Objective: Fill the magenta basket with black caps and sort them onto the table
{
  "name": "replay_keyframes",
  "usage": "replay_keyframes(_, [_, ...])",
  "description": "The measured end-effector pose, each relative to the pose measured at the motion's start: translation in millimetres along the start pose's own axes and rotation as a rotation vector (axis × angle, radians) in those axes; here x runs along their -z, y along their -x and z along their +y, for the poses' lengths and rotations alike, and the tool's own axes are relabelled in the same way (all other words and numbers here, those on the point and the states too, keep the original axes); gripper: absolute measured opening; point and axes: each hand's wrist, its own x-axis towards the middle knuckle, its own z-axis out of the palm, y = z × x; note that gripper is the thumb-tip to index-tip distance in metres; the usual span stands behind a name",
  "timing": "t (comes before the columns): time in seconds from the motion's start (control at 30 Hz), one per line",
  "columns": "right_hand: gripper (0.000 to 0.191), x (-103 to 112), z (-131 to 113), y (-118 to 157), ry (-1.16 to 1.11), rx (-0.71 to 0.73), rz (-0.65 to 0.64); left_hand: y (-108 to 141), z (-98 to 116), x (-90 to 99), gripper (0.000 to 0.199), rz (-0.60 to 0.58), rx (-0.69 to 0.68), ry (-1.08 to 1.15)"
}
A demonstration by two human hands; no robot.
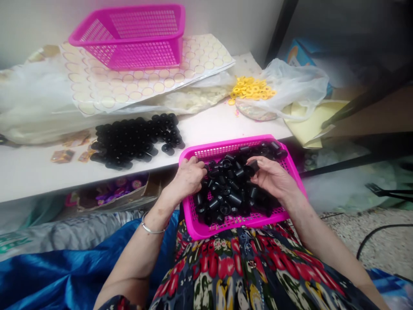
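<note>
A shallow pink basket (298, 181) rests on my lap against the table edge, heaped with loose black plastic cylinders (234, 199), some showing a hollow end. Above the right part of the heap, my right hand (274, 176) pinches one black cylinder (253, 167) between thumb and fingers. My left hand (190, 175) is over the basket's left rim, its fingers curled together. Whatever those fingers may hold is hidden from view. To the left on the white table, many black cylinders (129, 140) stand packed close together.
An upright pink basket (145, 54) stands at the back on printed sheets with rows of circles (155, 88). Yellow rings (251, 88) lie beside a clear plastic bag (290, 84). Small orange-gold packets (62, 156) lie left. Below the table is a box of purple items (121, 189).
</note>
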Motion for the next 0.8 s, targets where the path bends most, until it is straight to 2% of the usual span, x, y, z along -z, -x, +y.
replay_keyframes(0.13, [0.020, -1, 1, 3, -0.024, 0.036, 0.026, -3, 4, 11.0, 0.024, -0.067, 0.010, -0.032])
replay_keyframes(0.27, [0.024, -2, 0, 9, 0.014, 0.109, 0.120, -12, 8, 16.7, 0.021, 0.007, 0.011, 0.083])
replay_keyframes(0.33, [0.027, -3, 0, 11, 0.046, 0.135, 0.152, -18, 12, 15.1, 0.018, 0.053, -0.026, 0.201])
replay_keyframes(0.4, [0.030, -6, 1, 11, 0.056, 0.146, 0.163, -25, 16, 11.0, 0.021, 0.049, -0.038, 0.268])
replay_keyframes(0.5, [0.032, -9, 4, 11, 0.049, 0.143, 0.158, -33, 19, 2.5, 0.018, 0.009, -0.012, 0.301])
replay_keyframes(0.57, [0.032, -10, 7, 11, 0.050, 0.144, 0.152, -34, 19, -2.1, 0.014, 0.025, 0.021, 0.407])
replay_keyframes(0.63, [0.033, -10, 10, 12, 0.068, 0.154, 0.141, -33, 17, -3.7, 0.014, 0.092, 0.128, 0.676])
replay_keyframes(0.73, [0.033, -15, 14, 16, 0.137, 0.214, 0.087, -26, 19, 1.8, 0.025, 0.223, 0.318, 1.360])
replay_keyframes(0.8, [0.033, -21, 16, 19, 0.203, 0.290, 0.056, -21, 23, 9.2, 0.034, 0.242, 0.367, 1.776])
